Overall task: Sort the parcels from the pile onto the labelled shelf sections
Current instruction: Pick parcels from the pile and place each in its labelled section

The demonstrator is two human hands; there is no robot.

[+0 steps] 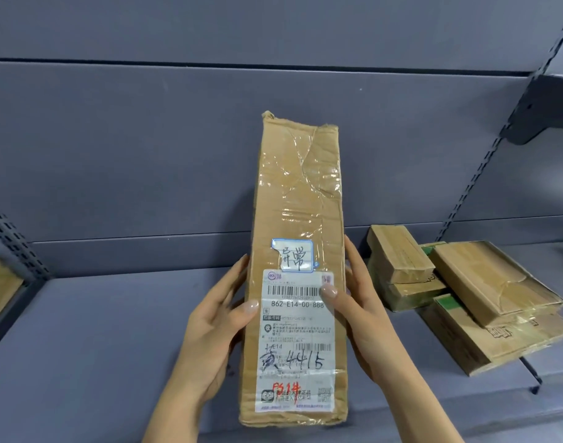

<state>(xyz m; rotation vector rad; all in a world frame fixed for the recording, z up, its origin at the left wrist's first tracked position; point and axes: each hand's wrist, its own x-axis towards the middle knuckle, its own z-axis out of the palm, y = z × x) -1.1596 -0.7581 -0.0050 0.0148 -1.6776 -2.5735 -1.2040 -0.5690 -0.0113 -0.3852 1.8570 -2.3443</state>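
Both hands hold a long taped cardboard parcel point(297, 270) over the grey shelf point(98, 330), left hand point(216, 318) and right hand point(357, 302) gripping opposite edges, thumbs on its shipping label point(296, 340). Right of the grip, stacked parcels point(459, 298) rest on the shelf.

tan parcel point(297, 199) | white label point(296, 340), black and red writing | grey-blue shelf point(98, 330)

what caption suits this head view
Left hand and right hand hold a long taped parcel before a grey shelf.
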